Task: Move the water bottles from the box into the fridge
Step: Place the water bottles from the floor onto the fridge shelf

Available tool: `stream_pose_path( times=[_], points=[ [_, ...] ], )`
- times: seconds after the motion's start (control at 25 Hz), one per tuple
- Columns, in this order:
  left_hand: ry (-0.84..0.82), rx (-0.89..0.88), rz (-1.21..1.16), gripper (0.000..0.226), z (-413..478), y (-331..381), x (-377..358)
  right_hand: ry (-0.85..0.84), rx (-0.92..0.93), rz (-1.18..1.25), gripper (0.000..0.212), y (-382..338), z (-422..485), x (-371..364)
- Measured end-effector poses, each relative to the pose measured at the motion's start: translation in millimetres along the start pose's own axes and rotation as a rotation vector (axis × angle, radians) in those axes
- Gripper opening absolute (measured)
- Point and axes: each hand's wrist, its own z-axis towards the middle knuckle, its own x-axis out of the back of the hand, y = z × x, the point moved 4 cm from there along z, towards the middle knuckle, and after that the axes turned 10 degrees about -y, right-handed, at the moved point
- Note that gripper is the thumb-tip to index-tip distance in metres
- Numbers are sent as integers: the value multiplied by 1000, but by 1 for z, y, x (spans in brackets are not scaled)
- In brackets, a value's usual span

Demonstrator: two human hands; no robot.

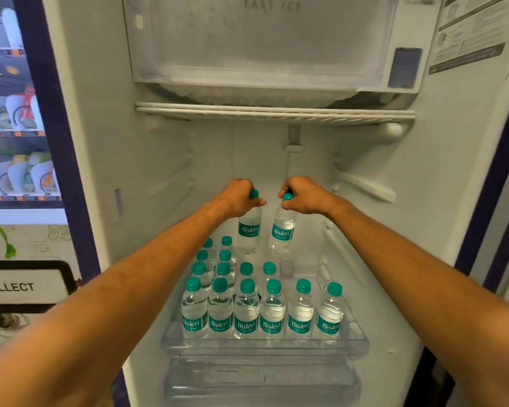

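Both my arms reach into the open fridge [135, 171]. My left hand [237, 196] grips a small clear water bottle [249, 233] with a teal cap and teal label by its neck. My right hand [303, 195] holds a second such bottle [282, 233] the same way, tilted slightly. Both bottles hang in the air above the back of the clear shelf [265, 343]. Several identical bottles [246, 309] stand upright in rows on that shelf, mostly at its left and front. The box is not in view.
A frosted freezer compartment [259, 45] and a white wire shelf [274, 111] sit above. A clear drawer [262, 380] lies below the bottle shelf. A vending machine [15, 142] with a "COLLECT" flap stands to the left of the fridge.
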Motion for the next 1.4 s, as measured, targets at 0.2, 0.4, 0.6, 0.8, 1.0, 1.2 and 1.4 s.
stream_pose_path(
  times=[0.2, 0.4, 0.6, 0.8, 1.0, 1.2, 1.4],
  points=[
    [-49, 8, 13, 38, 20, -21, -34, -54, -18, -5, 23, 14, 24, -37],
    [-132, -12, 178, 42, 27, -36, -66, -89, -20, 14, 29, 26, 39, -74],
    [-166, -53, 334, 46, 25, -51, -91, -122, -15, 23, 32, 33, 46, -107],
    [-240, -66, 406, 49, 22, -59, -112, -163, -20, 35, 33, 35, 45, -133],
    [-316, -72, 454, 50, 19, -66, -130, -199, -30, 56, 35, 38, 41, -150],
    [-333, -56, 445, 51, 22, -68, -135, -200, -32, 82, 34, 40, 39, -150],
    [-355, -25, 390, 52, 14, -66, -129, -218, -45, 151, 42, 37, 29, -149]
  ],
)
